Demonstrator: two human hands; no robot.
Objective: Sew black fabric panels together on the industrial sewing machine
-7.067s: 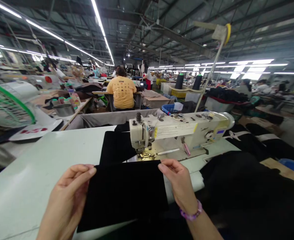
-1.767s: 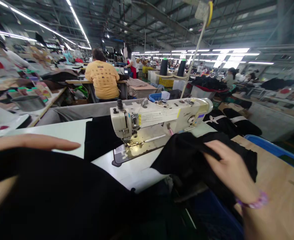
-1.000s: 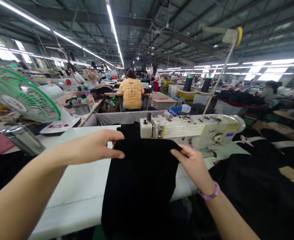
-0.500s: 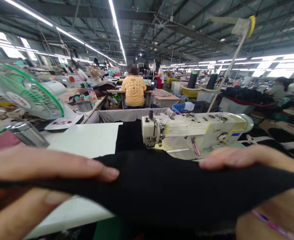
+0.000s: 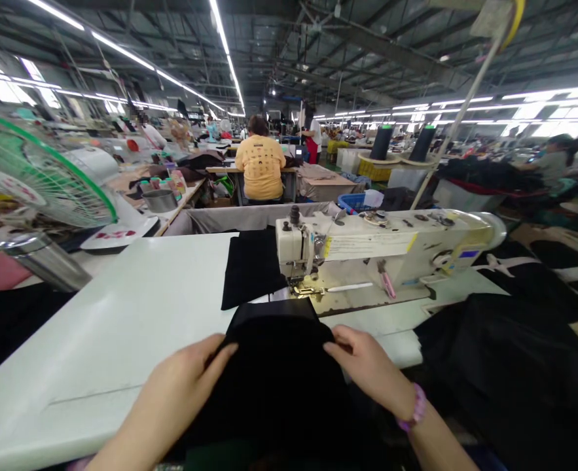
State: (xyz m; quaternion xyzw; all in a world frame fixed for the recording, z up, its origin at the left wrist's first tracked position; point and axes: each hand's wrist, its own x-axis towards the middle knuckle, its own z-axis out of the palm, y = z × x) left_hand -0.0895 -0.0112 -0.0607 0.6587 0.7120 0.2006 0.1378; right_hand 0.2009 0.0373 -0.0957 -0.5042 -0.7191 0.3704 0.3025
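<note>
A black fabric piece [image 5: 279, 366] hangs over the near table edge, its far end lying just before the sewing machine. My left hand [image 5: 190, 366] pinches its left edge between thumb and fingers. On the right edge, my right hand [image 5: 360, 356] grips the same cloth, a purple band round the wrist. The white sewing machine [image 5: 367, 242] stands beyond, its needle area left of the arm. Another black cloth piece [image 5: 253, 268] lies flat to the left of the machine head. Under the machine arm rest a white pen-like stick [image 5: 350, 287] and pink-handled snips [image 5: 387, 281].
The pale tabletop [image 5: 122, 314] spreads to the left. At its far left are a steel flask [image 5: 48, 258] and a green-rimmed fan [image 5: 48, 176]. Black cloth [image 5: 509, 366] is heaped at right. Thread cones [image 5: 381, 142] stand behind the machine; a person in a yellow shirt [image 5: 260, 167] sits ahead.
Both hands have moved down and away from the camera, taking the black fabric from close before my view to the table edge. The flat cloth and the machine bed now show more fully.
</note>
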